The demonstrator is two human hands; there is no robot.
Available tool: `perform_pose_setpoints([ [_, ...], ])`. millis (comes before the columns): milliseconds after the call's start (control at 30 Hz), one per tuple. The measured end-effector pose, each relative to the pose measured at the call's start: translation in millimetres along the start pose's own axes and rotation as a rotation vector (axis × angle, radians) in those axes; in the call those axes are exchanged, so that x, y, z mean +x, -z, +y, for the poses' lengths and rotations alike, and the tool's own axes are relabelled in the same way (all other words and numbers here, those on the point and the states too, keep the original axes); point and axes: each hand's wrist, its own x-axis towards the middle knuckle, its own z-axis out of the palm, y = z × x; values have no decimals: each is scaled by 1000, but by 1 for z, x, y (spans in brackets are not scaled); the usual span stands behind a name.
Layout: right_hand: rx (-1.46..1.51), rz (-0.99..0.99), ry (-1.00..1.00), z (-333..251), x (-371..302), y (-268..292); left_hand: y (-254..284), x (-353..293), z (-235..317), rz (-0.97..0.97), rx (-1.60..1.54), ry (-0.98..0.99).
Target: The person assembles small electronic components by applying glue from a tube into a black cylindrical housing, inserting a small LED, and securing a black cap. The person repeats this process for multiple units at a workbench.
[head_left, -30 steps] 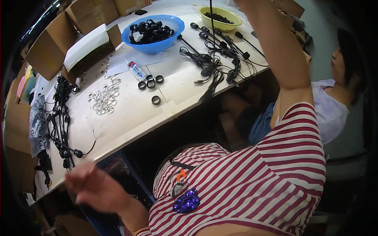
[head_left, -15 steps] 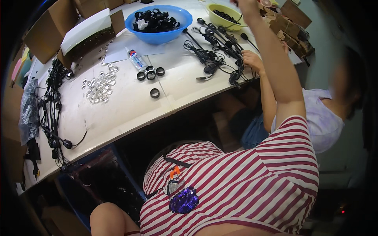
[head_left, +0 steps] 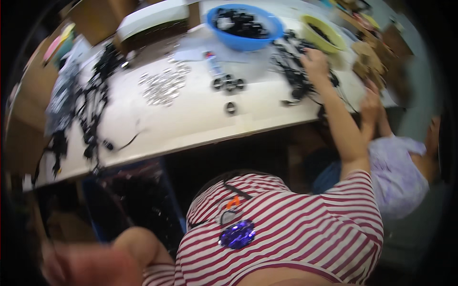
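Observation:
My right hand (head_left: 316,69) reaches out over the pile of black cables (head_left: 291,66) on the table's right side. Its fingers touch or lie just above the cables; blur hides whether they grip one. At the lower left, a smeared shape that looks like my left hand (head_left: 93,264) is beside my knee, its fingers unreadable. Left of the cables, several black rings (head_left: 230,108) sit near a glue tube (head_left: 213,64). Further left, many clear round discs (head_left: 164,86) are spread in a loose heap.
A blue bowl (head_left: 274,35) of black parts and a yellow bowl (head_left: 307,21) of small dark pieces stand at the back. More black cables (head_left: 90,102) and a plastic bag (head_left: 64,97) lie at the left. A person in a pale purple shirt (head_left: 398,174) is close on my right.
My right hand has come down from near the yellow bowl to the cables. The view has swung, shifting the table's things rightward. A blurred hand shape has appeared at the lower left.

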Motion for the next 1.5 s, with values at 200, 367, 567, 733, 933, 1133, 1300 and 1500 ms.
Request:
perform_pose_setpoints([
  [200, 716, -335, 115, -153, -23, 22, 81, -20, -118, 411, 875, 313],
  [367, 1053, -529, 351, -286, -40, 18, 231, -89, -163, 435, 1364, 721],
  [567, 1044, -475, 521, -344, -50, -17, 188, -78, -162, -54, 1902, 1176],
  [733, 1205, -674, 397, -335, -49, -35, 191, -66, -157, -96, 1976, 1421],
  [933, 1211, -671, 379, -331, -46, -39, 209, -57, -165, -112, 1869, 1309],
  [1133, 1239, -626, 456, -357, -57, -92, 278, -71, -144, 217, 1195, 1286],
  [1300, 1190, -524, 452, -340, -49, -66, 346, -52, -157, 320, 1335, 889],
  [1500, 1193, -465, 512, -333, -48, -64, 296, -18, -145, 96, 1389, 646],
])
